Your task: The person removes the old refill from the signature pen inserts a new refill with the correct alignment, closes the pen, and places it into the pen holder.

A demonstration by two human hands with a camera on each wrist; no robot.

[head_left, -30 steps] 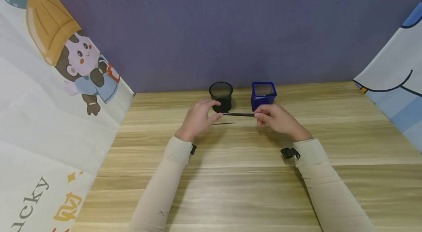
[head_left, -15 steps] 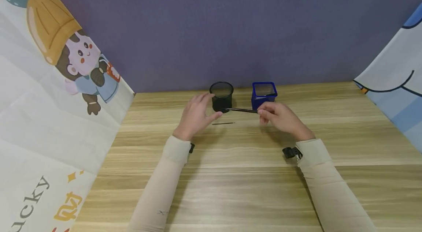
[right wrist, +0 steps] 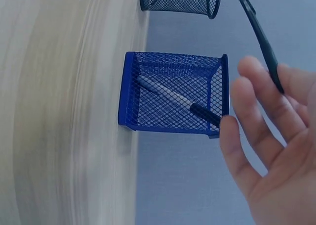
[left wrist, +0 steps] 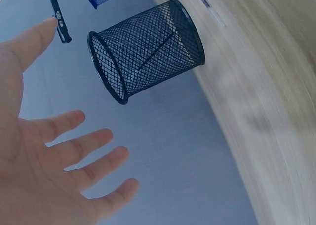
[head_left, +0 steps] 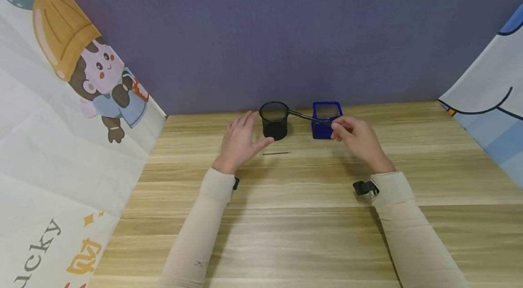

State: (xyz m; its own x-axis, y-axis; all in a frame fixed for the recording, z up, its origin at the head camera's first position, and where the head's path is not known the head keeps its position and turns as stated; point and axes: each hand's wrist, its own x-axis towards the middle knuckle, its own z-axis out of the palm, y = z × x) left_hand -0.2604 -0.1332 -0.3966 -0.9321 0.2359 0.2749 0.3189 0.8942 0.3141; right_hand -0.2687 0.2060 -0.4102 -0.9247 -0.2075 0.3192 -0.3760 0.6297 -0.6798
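My right hand (head_left: 354, 140) pinches a slim black pen (head_left: 306, 116) between thumb and fingertips, beside the blue mesh pen holder (right wrist: 173, 94). The pen tilts, its free end pointing left near the rim of the black mesh pen cup (head_left: 274, 129). A clip shows at that end in the right wrist view. My left hand (head_left: 241, 145) is spread beside the black cup, apart from it and holding nothing. On the table in front of the cup lies a thin dark stick (head_left: 276, 153), its end clear in the left wrist view.
Inside the blue holder leans a white-and-black pen (right wrist: 173, 96). A dark line shows through the black cup's mesh; I cannot tell what it is. Behind both holders rises a purple-grey wall panel (head_left: 286, 33). The wooden table (head_left: 302, 238) stretches toward me.
My right hand has raised the pen and drawn it right and back, its left end now up at the cup's rim. The left hand has let go of the pen's end and spread its fingers.
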